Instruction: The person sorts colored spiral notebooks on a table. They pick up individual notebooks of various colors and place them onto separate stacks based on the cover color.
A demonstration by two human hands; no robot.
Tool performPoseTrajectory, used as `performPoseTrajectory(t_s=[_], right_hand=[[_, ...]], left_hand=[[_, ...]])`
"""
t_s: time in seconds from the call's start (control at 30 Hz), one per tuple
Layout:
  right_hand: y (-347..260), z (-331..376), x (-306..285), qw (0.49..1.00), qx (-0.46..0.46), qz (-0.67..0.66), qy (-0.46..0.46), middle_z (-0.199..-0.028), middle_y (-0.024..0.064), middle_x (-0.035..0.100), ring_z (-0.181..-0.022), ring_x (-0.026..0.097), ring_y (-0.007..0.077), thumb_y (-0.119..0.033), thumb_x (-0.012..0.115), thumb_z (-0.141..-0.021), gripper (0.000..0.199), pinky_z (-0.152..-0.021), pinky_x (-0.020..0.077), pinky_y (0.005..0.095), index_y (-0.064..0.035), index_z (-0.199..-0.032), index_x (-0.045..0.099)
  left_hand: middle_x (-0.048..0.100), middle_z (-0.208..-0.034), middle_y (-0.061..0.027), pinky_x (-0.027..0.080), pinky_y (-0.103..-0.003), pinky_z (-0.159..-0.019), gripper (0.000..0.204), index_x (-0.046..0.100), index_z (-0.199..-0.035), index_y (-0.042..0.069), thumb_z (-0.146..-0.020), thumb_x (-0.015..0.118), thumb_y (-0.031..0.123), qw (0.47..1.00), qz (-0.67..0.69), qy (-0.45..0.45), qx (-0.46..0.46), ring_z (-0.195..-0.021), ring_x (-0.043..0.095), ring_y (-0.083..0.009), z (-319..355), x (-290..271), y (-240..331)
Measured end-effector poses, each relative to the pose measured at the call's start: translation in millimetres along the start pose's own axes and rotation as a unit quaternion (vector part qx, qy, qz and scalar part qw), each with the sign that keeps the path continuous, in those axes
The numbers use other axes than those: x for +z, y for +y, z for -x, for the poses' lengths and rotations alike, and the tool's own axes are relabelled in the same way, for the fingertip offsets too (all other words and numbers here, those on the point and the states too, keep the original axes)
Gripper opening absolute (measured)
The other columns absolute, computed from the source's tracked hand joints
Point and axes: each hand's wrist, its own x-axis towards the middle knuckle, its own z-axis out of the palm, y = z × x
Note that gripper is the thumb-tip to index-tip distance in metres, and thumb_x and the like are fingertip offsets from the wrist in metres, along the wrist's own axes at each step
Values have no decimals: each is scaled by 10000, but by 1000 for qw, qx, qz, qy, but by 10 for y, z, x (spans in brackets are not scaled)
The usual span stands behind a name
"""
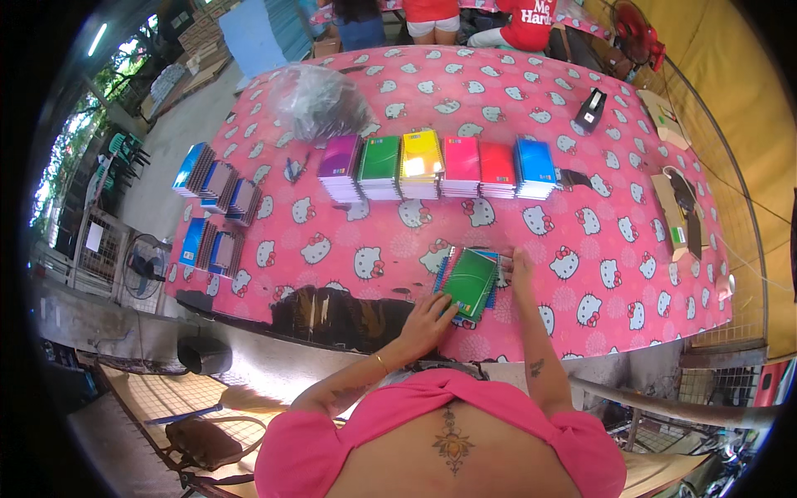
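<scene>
A small stack of spiral notebooks with a green one on top (470,282) lies near the front edge of the pink cartoon-cat tablecloth (581,216). My left hand (429,319) rests flat against the stack's near left corner. My right hand (520,267) touches its right edge, fingers on the covers. Farther back runs a row of notebook piles: purple (339,166), green (380,165), yellow (421,161), pink (461,164), red (497,168) and blue (535,166).
More spiral notebooks (217,187) lie spread at the table's left edge. A crumpled clear plastic bag (320,100) sits behind the row. A black tape dispenser (590,109) and cardboard pieces (674,212) are at the right. People sit beyond the far edge.
</scene>
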Motion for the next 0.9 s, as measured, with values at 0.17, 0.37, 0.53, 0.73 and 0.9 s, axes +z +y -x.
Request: performPoseTrajectory(t_s=[0.17, 0.37, 0.53, 0.73, 0.9], right_hand=[[-235, -175, 275, 975, -120, 183, -40, -1084, 123, 647, -997, 610, 226, -319, 584, -980, 394, -858, 493, 353, 9, -1196, 606], [-697, -921, 882, 897, -345, 277, 8, -1138, 212, 626, -1107, 571, 378, -250, 633, -908, 354, -961, 436, 451, -18, -1175, 614], [-837, -1543, 1297, 911, -225, 344, 39, -1119, 215, 635, -1025, 608, 372, -319, 700, -840, 492, -908, 470, 464, -14, -1209, 588], [-924, -1521, 1015, 956, -204, 199, 74, -1092, 175, 638, -972, 630, 272, -126, 698, -807, 511, -849, 507, 370, -29, -1288, 554], [-1107, -811, 599, 983, -46, -171, -54, -1127, 84, 585, -949, 592, 150, 84, 575, -812, 654, -828, 510, 282, -69, -1432, 432]], left_hand=[[566, -1234, -164, 437, -473, -986, 363, 613, -1149, 52, -807, 683, 149, 996, 10, -89, 28, -1153, 527, -342, -103, -99, -92], [627, -1158, -206, 456, -490, -890, 344, 623, -1183, 60, -918, 615, 278, 978, -9, 112, -174, -1053, 581, -385, -896, -470, -1198], [621, -1075, -251, 456, -482, -897, 516, 569, -1179, -48, -885, 669, 364, 853, -229, 303, -359, -1042, 576, -422, -1308, -1176, -2878], [672, -978, -246, 507, -457, -789, 530, 608, -1104, -53, -801, 745, 359, 908, -85, 145, -384, -881, 654, -410, -1234, -1272, -3262], [664, -951, -162, 533, -387, -785, 442, 557, -1225, -32, -823, 694, 91, 864, 80, 325, -377, -853, 668, -259, -1130, -1316, -2909]])
